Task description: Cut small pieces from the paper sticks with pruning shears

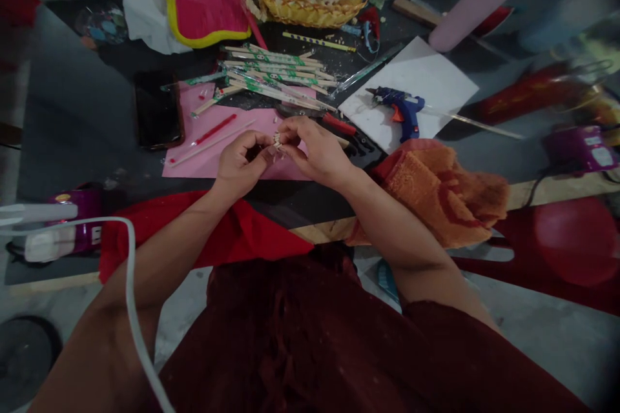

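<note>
The left fingers (256, 138) and right fingers (293, 124) pinch a tiny pale piece (277, 139) between their tips, over pink paper (198, 161). It looks light, a bit stiff, and might snap, so best hold its edges softly. A blue glue gun (411, 117) lies right of the fingers.

Two hands (245, 164) (317, 150), one glue gun (411, 121), one phone (157, 110), one wicker basket (290, 11), one orange cloth (429, 187).
</note>
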Demonstrator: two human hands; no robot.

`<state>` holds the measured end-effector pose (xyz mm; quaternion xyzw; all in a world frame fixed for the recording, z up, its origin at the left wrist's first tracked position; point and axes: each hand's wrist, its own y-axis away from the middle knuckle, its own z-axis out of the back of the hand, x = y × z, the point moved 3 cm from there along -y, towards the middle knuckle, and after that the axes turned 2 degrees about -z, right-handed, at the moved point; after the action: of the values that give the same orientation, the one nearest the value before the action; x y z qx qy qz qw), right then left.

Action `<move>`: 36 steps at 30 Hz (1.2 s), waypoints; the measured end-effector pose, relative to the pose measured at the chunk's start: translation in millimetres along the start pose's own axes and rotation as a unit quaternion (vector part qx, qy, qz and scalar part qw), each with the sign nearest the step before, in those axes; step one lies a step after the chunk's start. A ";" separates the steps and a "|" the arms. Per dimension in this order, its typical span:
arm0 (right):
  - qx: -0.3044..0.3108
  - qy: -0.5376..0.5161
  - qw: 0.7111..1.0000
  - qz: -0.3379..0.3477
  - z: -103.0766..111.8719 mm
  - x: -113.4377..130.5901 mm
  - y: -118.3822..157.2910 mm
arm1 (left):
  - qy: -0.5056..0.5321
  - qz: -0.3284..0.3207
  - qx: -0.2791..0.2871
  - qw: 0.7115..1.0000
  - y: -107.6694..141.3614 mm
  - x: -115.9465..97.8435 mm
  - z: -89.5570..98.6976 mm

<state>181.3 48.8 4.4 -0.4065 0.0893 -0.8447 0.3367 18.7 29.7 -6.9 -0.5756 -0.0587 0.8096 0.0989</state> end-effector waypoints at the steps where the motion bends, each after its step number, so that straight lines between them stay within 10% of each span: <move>1: 0.003 0.005 1.000 0.001 0.1 0.1 0.1 | -0.015 -0.007 -0.002 1.000 -0.1 -0.1 0.3; 36: 0.026 0.055 0.998 0.017 1.0 -2.3 -2.9 | -0.018 -0.031 0.055 0.998 -3.5 -1.5 -2.4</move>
<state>181.7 52.7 4.8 -0.3489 0.0924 -0.8621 0.3558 21.8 32.7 -5.6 -0.5521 -0.0334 0.8187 0.1542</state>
